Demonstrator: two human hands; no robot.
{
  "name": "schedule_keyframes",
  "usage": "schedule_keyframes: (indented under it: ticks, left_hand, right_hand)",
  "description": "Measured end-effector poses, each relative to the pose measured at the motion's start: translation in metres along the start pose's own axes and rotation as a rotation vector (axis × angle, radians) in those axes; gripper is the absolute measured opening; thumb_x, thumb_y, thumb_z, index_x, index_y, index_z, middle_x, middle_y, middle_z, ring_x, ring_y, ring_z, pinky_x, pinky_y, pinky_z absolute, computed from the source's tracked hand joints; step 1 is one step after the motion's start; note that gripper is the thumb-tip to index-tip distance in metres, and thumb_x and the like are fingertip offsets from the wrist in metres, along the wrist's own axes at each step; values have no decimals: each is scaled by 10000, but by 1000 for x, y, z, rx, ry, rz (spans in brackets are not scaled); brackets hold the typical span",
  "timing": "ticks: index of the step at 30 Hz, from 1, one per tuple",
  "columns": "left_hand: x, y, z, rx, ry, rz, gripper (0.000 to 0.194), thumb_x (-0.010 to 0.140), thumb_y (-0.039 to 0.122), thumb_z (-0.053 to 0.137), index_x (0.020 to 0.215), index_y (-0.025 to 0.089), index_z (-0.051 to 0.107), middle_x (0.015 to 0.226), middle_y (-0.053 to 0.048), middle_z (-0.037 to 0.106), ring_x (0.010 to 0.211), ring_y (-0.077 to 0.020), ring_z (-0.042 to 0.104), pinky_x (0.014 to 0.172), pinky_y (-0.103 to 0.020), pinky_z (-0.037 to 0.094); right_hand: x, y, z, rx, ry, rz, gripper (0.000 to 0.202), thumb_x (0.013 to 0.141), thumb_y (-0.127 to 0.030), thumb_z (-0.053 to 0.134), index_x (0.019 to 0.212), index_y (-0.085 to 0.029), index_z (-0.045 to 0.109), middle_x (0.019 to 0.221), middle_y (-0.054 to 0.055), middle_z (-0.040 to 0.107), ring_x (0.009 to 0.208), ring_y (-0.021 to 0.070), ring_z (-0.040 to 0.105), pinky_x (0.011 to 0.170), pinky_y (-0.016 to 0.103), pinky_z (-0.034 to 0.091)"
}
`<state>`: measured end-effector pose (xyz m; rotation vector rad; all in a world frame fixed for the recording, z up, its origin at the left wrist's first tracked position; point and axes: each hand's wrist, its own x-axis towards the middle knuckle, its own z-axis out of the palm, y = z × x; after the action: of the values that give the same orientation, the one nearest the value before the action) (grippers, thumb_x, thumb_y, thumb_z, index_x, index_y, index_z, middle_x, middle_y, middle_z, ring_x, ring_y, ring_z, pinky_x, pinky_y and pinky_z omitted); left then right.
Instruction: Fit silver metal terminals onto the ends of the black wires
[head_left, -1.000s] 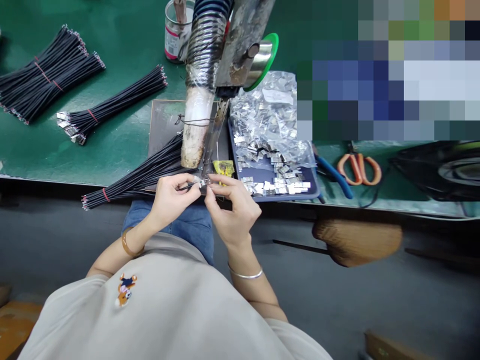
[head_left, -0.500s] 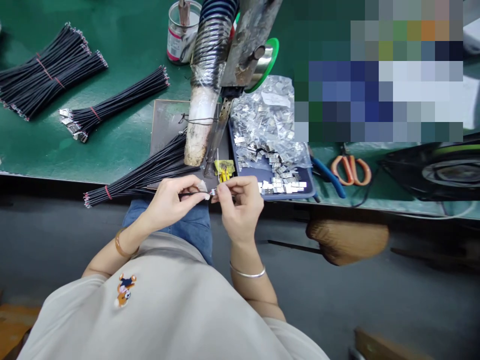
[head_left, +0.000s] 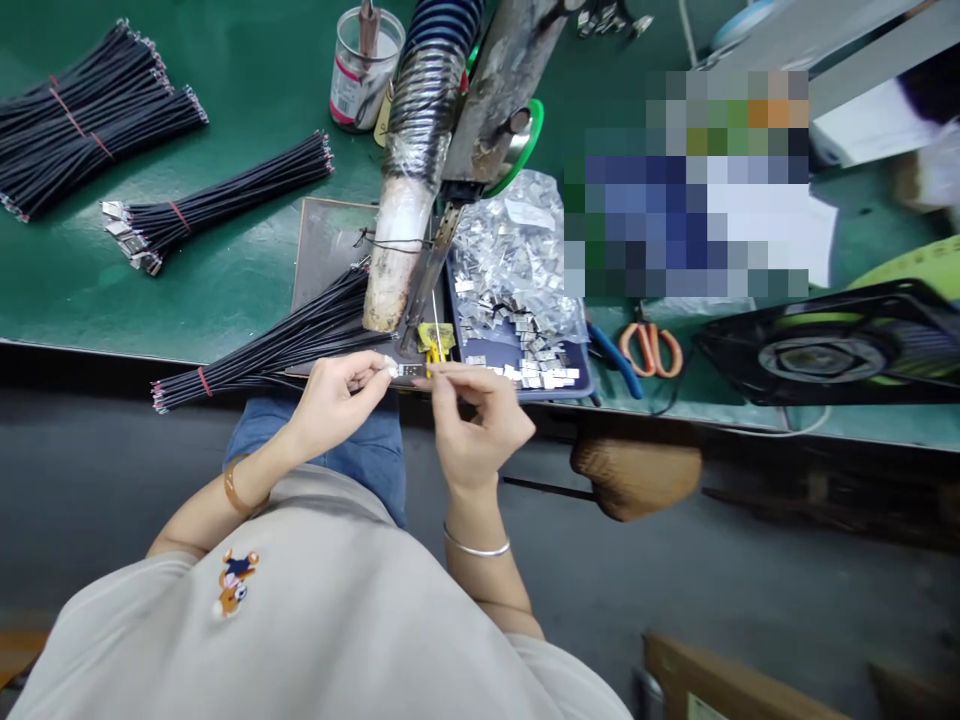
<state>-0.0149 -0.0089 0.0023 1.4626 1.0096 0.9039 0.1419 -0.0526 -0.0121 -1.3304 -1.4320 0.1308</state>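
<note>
Near the bench's front edge, my left hand [head_left: 346, 395] is closed in a pinch, with white material at its fingertips. A small silver metal connector [head_left: 409, 370] sticks out to the right of them. The black cable behind it is mostly hidden by my fingers. At the connector's other end, my right hand [head_left: 480, 415] has thumb and forefinger pinched together. Just above that pinch is a yellow fixture [head_left: 435, 345], with a thin solder wire over it. Left of my left hand lies a tied bundle of black cables [head_left: 277, 345].
A dark blue tray [head_left: 517, 393] holds loose silver connectors and a plastic bag of them. Above my hands hang a taped hose [head_left: 394, 240] and a metal arm. More cable bundles [head_left: 232, 190] lie left. Pliers, orange-handled scissors [head_left: 651, 350] and a fan [head_left: 817, 345] are to the right.
The view has swung a little to the right. The silver connector now shows between my hands, where black cable showed before. My right hand has turned slightly, still pinching.
</note>
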Motion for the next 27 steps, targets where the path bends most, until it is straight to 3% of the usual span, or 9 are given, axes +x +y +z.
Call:
schedule_keyframes:
  ticks: [4, 12, 18, 27]
  left_hand:
    - [4, -2, 1, -3, 20, -16, 262, 903, 351, 575, 753, 145, 635, 560, 52, 377, 526, -78, 296, 506, -223, 247]
    - [8, 4, 2, -54, 51, -54, 251, 899, 375, 588, 808, 146, 635, 583, 45, 434, 529, -77, 333, 526, -226, 272]
    - [9, 9, 1, -63, 46, -53, 240, 889, 358, 583, 796, 139, 619, 592, 42, 425, 537, -79, 337, 531, -229, 278]
    - [5, 3, 3, 22, 31, -86, 227, 903, 331, 538, 807, 138, 607, 580, 55, 400, 534, -73, 314, 524, -221, 255]
  right_hand:
    - [2, -1, 7, -79, -95, -140, 118, 884, -108, 667, 898, -221, 633, 1014, 67, 799, 927, 197, 784, 769, 290, 653]
    - [8, -3, 15, -42, -69, -76, 111, 878, -118, 670, 864, -221, 630, 1032, 69, 801, 859, 186, 785, 665, 269, 637]
    - [11, -8, 11, -45, -100, -93, 139, 866, -91, 680, 851, -220, 632, 1073, 76, 796, 888, 190, 789, 755, 284, 649]
    - [6, -6, 5, -58, -175, -101, 136, 895, -124, 635, 837, -232, 579, 1089, 82, 794, 847, 190, 793, 730, 290, 661]
